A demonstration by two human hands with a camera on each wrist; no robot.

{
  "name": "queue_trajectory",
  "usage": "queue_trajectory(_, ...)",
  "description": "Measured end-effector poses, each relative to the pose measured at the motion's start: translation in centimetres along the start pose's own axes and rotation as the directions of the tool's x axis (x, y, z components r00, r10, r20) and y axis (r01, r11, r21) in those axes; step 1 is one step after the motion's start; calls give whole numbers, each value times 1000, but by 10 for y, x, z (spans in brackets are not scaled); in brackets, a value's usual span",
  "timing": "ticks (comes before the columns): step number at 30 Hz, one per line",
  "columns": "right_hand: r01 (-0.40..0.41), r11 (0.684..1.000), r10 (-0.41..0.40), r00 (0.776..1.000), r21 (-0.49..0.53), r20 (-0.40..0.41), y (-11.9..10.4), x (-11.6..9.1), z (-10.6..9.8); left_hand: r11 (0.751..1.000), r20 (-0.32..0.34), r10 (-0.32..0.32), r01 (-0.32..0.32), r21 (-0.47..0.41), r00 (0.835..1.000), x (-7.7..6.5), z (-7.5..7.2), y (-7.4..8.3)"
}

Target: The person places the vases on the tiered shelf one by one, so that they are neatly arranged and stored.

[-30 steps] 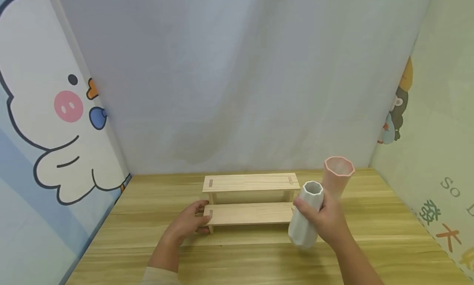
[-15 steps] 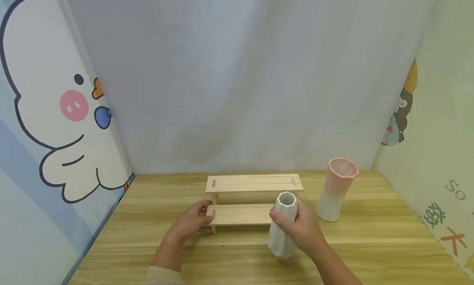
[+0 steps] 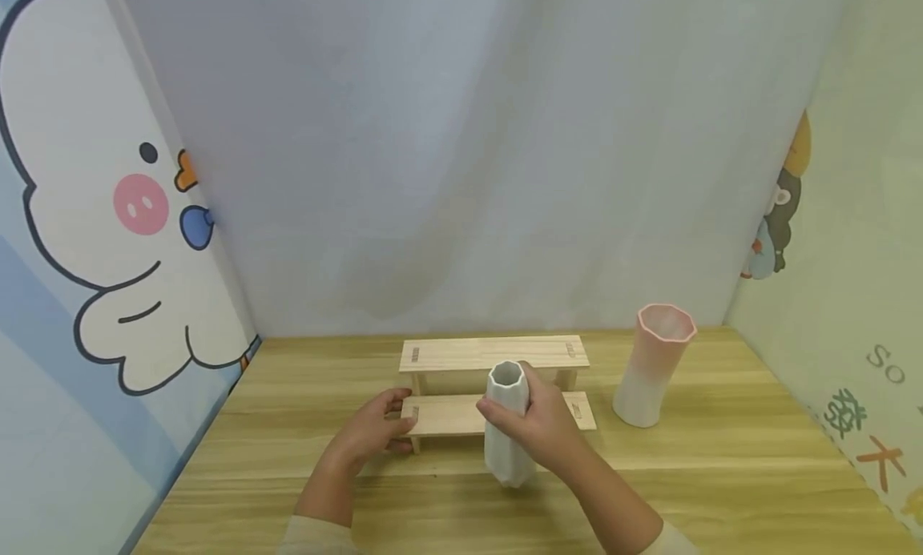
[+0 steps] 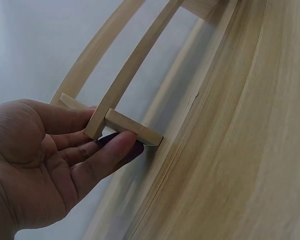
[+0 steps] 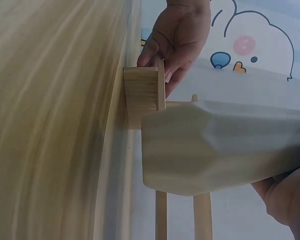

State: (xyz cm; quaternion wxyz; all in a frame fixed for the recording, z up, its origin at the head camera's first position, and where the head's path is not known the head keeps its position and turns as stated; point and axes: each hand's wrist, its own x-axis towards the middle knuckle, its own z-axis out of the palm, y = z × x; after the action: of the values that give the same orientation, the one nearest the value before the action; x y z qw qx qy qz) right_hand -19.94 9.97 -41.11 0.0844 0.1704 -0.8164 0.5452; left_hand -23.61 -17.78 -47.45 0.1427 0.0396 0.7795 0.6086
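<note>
My right hand [image 3: 548, 431] grips a white faceted vase [image 3: 507, 451] around its upper part. The vase is nearly upright, its open mouth facing up, in front of a two-step wooden stand [image 3: 490, 352]. In the right wrist view the vase's base [image 5: 175, 155] hangs clear of the table. My left hand [image 3: 369, 431] holds the left end of the stand's lower board [image 3: 443, 415], thumb on the board and fingers around the end. The left wrist view shows the fingers and thumb [image 4: 117, 150] at that end and its leg. The vase and right hand hide part of the lower board.
A pink-to-white vase [image 3: 642, 383] stands upright on the wooden table [image 3: 721, 491], right of the stand. A grey-white curtain [image 3: 461, 178] hangs behind the table. Printed panels with cartoon figures [image 3: 140, 203] rise at left and right.
The right hand has carried the white vase leftward from beside the pink-to-white vase to the front of the stand's middle. The left hand keeps its hold on the stand.
</note>
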Motion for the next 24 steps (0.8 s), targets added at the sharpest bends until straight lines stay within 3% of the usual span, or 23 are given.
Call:
queue_trajectory(5,-15,1000,16,1000,-28,16,-6,11,7,1000,-6,-5,5,-10,1000,1,-1,-1)
queue_trajectory(17,7,998,-12,997,66,75,-20,35,20,1000,-26,-14,14,5,1000,-1,2,-2)
queue_trajectory(24,49,998,-50,998,41,45,-31,51,24,1000,-26,-11,12,8,1000,1,1,0)
